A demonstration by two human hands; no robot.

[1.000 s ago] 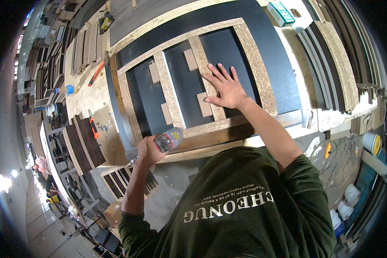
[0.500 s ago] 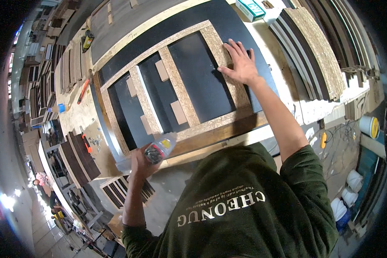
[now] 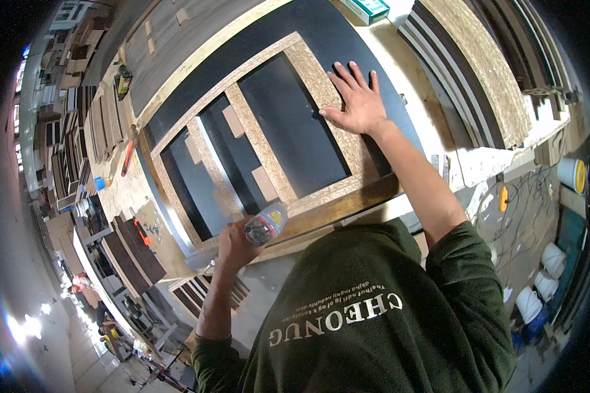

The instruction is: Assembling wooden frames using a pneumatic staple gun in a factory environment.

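A chipboard frame (image 3: 263, 145) with two rectangular openings lies flat on a black panel (image 3: 337, 42) on the workbench. My right hand (image 3: 355, 101) rests flat, fingers spread, on the frame's right rail. My left hand (image 3: 238, 243) grips a small clear plastic bottle (image 3: 267, 223) with a coloured label, held at the frame's near edge. Small chipboard blocks (image 3: 232, 121) sit inside the openings against the rails.
A stack of dark and chipboard panels (image 3: 478, 65) lies to the right. A green box (image 3: 367, 8) sits at the far edge. White buckets (image 3: 544, 275) stand on the floor at right. More boards and an orange tool (image 3: 128, 157) lie to the left.
My right hand has slid along the frame toward its right rail. My left hand with the bottle stays at the near edge.
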